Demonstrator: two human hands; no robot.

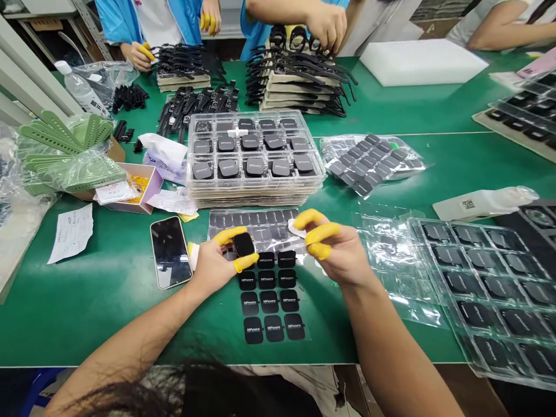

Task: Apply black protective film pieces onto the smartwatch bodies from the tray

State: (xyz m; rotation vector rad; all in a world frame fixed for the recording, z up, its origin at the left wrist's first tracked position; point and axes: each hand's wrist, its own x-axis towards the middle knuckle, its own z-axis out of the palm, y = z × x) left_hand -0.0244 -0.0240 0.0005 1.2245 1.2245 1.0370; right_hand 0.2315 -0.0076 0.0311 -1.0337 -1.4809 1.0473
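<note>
My left hand [215, 263], with yellow finger cots, pinches a small black square watch body [244, 244] just above a clear sheet of black screen stickers [269, 301]. Close on the right, my right hand [334, 249], also in yellow cots, pinches a small whitish piece of film [297, 229] between thumb and fingers. Both hands hover over the green table [108, 301], in front of a stack of clear trays [254, 156] holding more black watch bodies.
A phone [170, 251] lies left of my left hand. Another clear tray of watch bodies [490, 289] sits at the right. Green straps [65, 153], a small box [134, 185], a sticker bag [369, 162] and black strap stacks [299, 81] lie beyond. Other people's hands [325, 23] work across the table.
</note>
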